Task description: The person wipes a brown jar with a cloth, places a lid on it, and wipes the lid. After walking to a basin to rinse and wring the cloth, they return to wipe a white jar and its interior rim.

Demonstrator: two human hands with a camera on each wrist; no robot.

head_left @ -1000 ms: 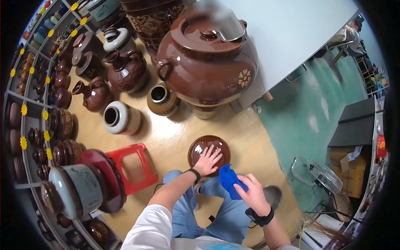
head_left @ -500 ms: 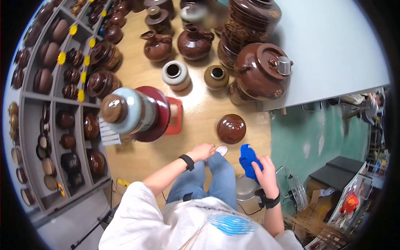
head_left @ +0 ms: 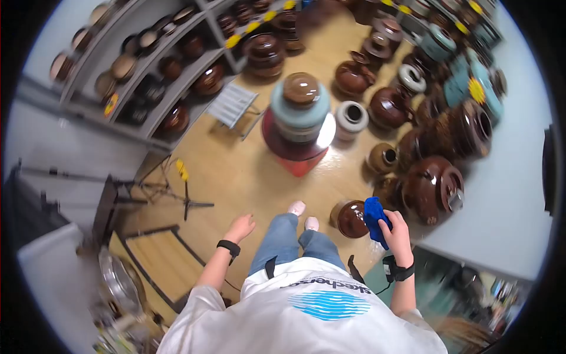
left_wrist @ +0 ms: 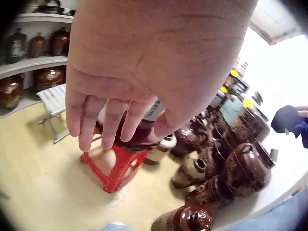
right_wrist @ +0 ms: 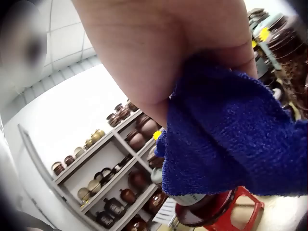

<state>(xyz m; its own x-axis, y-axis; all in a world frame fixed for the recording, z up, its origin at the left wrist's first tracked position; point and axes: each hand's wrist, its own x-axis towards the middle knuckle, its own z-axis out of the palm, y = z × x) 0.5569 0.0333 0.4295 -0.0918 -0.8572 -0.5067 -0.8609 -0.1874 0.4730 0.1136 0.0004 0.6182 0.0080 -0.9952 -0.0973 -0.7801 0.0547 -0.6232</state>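
My right hand (head_left: 400, 236) grips a bunched blue towel (head_left: 374, 219), its thumb across the near side. In the right wrist view, the towel's folds (right_wrist: 226, 139) hang from the fingers. Just beyond the towel in the head view, a glossy brown lidded jar (head_left: 352, 221) sits on the floor, partly overlapped by it. My left hand (head_left: 240, 228) hangs out to the left, holding nothing; the left wrist view shows its palm (left_wrist: 154, 53) with fingers extended. Ahead stands a pale blue jar with a brown lid (head_left: 299, 106), on a dark red disc (head_left: 277, 138) over a red stool (head_left: 298, 165).
Several brown jars and jugs (head_left: 354, 76) crowd the floor ahead and right, beside a white table (head_left: 495, 218). Shelves of pottery (head_left: 159, 65) line the left. A folding stool (head_left: 233, 105), a tripod (head_left: 187, 200) and a metal basin (head_left: 121, 283) stand leftward.
The left hand has left the brown jar's lid and swung out to the left. The person has stood up and turned left. The right hand still holds the blue towel.
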